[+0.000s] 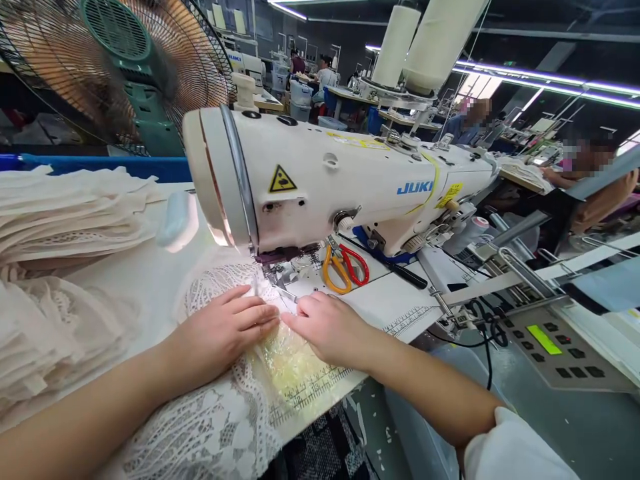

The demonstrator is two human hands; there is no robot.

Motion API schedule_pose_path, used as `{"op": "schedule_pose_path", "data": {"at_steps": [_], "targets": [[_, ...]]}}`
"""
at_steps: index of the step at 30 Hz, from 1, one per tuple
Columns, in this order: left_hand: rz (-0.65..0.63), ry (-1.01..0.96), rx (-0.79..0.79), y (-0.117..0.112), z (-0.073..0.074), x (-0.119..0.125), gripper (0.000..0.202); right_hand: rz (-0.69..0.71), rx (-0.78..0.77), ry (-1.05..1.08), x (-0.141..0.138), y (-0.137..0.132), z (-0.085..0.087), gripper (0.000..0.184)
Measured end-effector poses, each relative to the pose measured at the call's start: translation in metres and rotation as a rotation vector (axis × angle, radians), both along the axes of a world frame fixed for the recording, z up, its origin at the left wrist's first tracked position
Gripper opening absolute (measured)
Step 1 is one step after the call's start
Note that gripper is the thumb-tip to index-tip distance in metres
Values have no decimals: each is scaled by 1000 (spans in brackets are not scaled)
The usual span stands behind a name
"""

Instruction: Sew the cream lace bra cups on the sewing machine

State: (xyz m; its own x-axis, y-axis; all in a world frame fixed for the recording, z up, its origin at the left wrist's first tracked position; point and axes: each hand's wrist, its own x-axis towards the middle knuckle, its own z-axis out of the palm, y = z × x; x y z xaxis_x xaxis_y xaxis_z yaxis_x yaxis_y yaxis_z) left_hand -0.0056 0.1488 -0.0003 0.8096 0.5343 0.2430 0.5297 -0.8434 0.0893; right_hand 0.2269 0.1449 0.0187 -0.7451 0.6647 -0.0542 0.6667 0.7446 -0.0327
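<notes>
1. Two bare hands of mine are working close together at the needle end of a white sewing machine (310,180), with white lace (200,433) lying beneath the left one.
2. My left hand (223,333) is lying palm down on the lace, fingers straight and side by side; its thumb is hiding from view.
3. My right hand (335,330) is curling its fingers just beside the left fingertips. A slim metal piece (286,292) is meeting them, but I cannot tell whether I am gripping it or it belongs to the machine.
4. The lace is pointing its far end at the presser foot (285,273); its long axis is running from there toward me and to the left, with a patterned band following the right edge.
5. My left hand and forearm are covering the lace's middle, and the bottom of the view is cutting off its near end. Glare is blurring the stitching spot, so I am not making out the needle tip.
6. Orange-and-red-handled scissors (345,255) are lying beyond my right hand, blades partly hidden. Stacked pale fabric pieces (70,213) are sitting on the left, running out of view.
</notes>
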Motion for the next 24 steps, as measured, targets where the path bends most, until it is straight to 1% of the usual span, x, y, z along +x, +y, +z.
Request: {"op": "schedule_pose_path", "data": {"at_steps": [2, 4, 7, 9, 15, 19, 24], "targets": [[-1, -1, -4, 5, -1, -2, 44, -4, -28, -33, -4, 2, 3, 36], [-7, -1, 7, 11, -3, -4, 44, -27, -84, -80, -9, 4, 7, 43], [-29, 0, 59, 20, -9, -9, 45, -73, -151, -150, -16, 6, 14, 55], [-39, 14, 79, 26, -11, -12, 45, -93, -175, -178, -20, 7, 20, 59], [31, 62, 12, 36, -8, -17, 45, -165, -291, -294, -33, 10, 34, 65], [50, 73, 52, 43, -5, -20, 46, -184, -288, -299, -36, 11, 34, 65], [33, 70, 129, 56, -5, -26, 47, -180, -267, -284, -34, 12, 29, 67]]}}
